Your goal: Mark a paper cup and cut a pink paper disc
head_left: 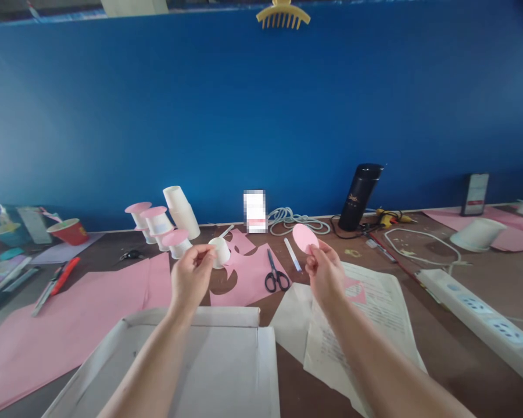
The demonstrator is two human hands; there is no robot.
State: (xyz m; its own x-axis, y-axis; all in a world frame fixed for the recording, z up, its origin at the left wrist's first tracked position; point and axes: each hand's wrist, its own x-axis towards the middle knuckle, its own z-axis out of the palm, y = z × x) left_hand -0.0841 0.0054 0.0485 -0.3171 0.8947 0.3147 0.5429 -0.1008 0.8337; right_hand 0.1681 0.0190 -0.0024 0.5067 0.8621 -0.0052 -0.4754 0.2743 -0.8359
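Note:
Between the thumb and fingers of my left hand [195,268] is a small white paper cup [220,253], gripped at its left side. My right hand [325,264] pinches a round pink paper disc [305,237] by its lower edge, apart from the cup. Just beyond the left hand, several white cups topped with pink discs [157,220] stand grouped, beside a stack of white cups [181,212]. Pink paper with round cut-outs [253,273] lies between my hands. On it rest black-handled scissors [275,276], and a white pen [292,254] lies to their right.
A white open box [226,371] stands in front, with printed sheets [375,313] to its right. Large pink sheets [96,302] and a red utility knife [65,276] lie left. A black flask [359,197] and a power strip [483,325] are at right; a phone [255,212] leans behind.

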